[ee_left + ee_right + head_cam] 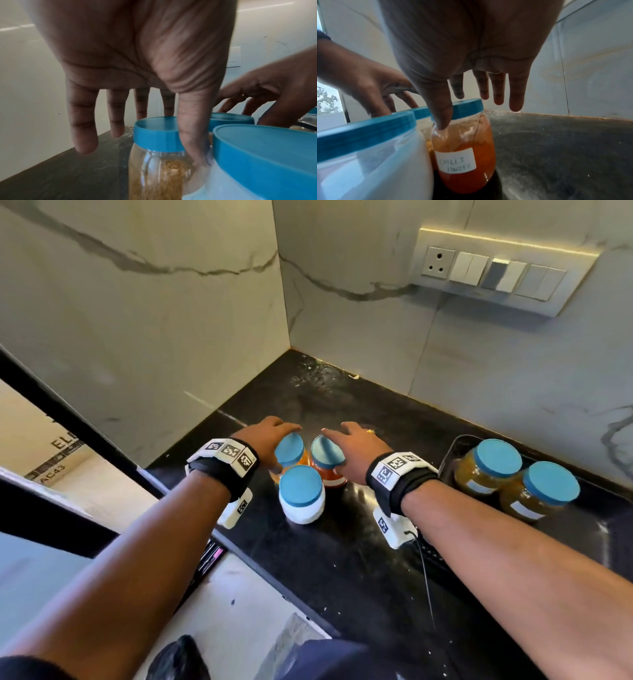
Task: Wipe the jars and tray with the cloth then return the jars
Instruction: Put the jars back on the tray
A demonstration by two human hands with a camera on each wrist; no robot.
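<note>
Three blue-lidded jars stand together on the black counter (342,559). My left hand (274,433) reaches over the back-left jar of yellow grains (289,451), fingers straight past the lid (157,134), thumb (192,135) down its near side. Over the chilli powder jar (327,455) my right hand (356,440) is spread, its thumb (441,112) touching the jar (464,155) under the lid. Nearest me is a white jar (301,498). Two more jars (496,463) (548,487) stand on the black tray (457,445) at right. No cloth is in view.
Marble walls meet in a corner behind the jars, with smears on the counter there (315,374). A switch panel (493,272) is on the right wall. The counter's edge (239,549) drops off at left. A thin cable (424,577) lies by my right forearm.
</note>
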